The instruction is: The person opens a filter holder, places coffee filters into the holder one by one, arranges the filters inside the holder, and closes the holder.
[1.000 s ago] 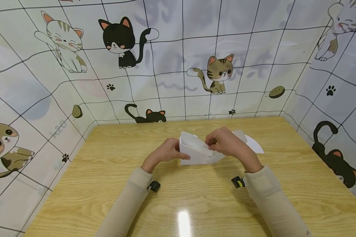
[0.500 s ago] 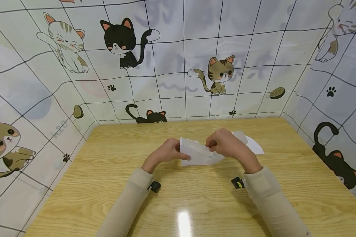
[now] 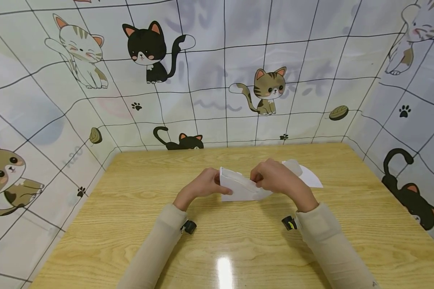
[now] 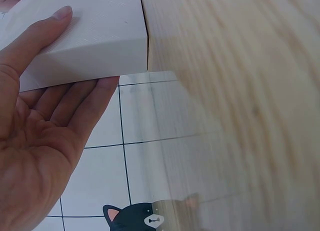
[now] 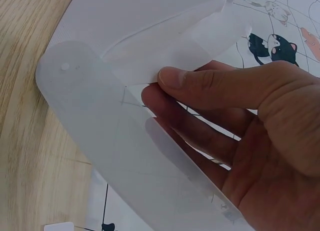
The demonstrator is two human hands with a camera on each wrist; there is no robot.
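Observation:
A small white box [image 3: 238, 192] stands on the table in the head view, its right end open. My left hand [image 3: 204, 183] grips its left end. In the left wrist view the thumb lies on one broad face and the fingers reach around the opposite side. At the open end my right hand [image 3: 275, 176] pinches the edge of a thin whitish flap [image 5: 165, 58] between thumb and index finger. A cloudy see-through plastic strip [image 5: 95, 101], with a rounded end and a small round spot, slants from the box past the other right fingers.
On the wooden table [image 3: 159, 172], a white piece with a curved edge [image 3: 311, 178] lies behind the right hand. Cat-printed sheeting [image 3: 202, 80] rises at the back and sides. A black wrist camera [image 3: 189, 227] sits at the left cuff, another [image 3: 289, 222] at the right.
The flap that stood up along the top of the box a second ago has gone down into line with its upper edge. The right hand has lowered slightly; the left has kept its hold.

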